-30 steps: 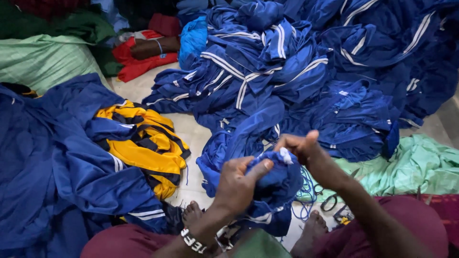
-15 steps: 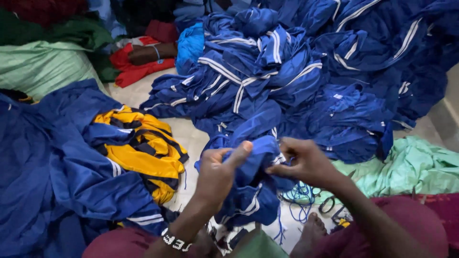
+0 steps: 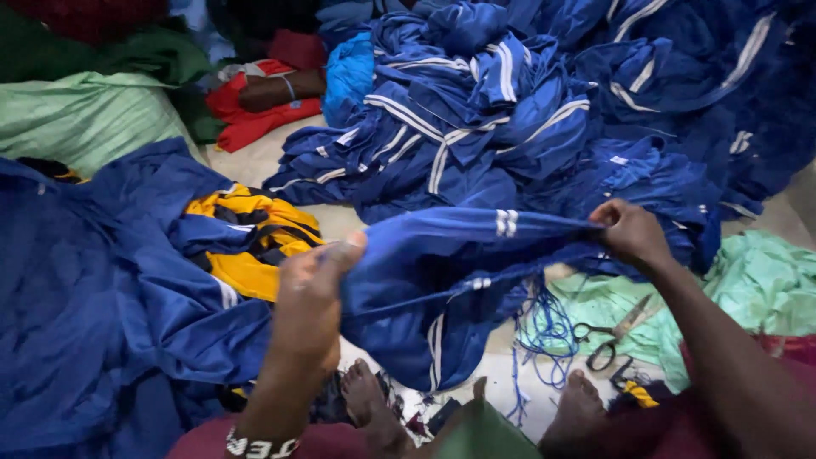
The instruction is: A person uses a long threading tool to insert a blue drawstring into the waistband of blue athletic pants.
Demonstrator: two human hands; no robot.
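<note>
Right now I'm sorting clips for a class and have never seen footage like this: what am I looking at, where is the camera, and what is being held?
The camera sits on a person's head and looks down at their own two bare hands, so this single picture shows what they see. The left hand and the right hand each pinch one end of a blue garment with white stripes, stretched between them. The person sits on the floor; their bare feet show below. Around them lie a big heap of similar blue garments, a yellow and blue garment, pale green cloth, scissors and loose blue thread. Another person's arm rests at the top left.
</note>
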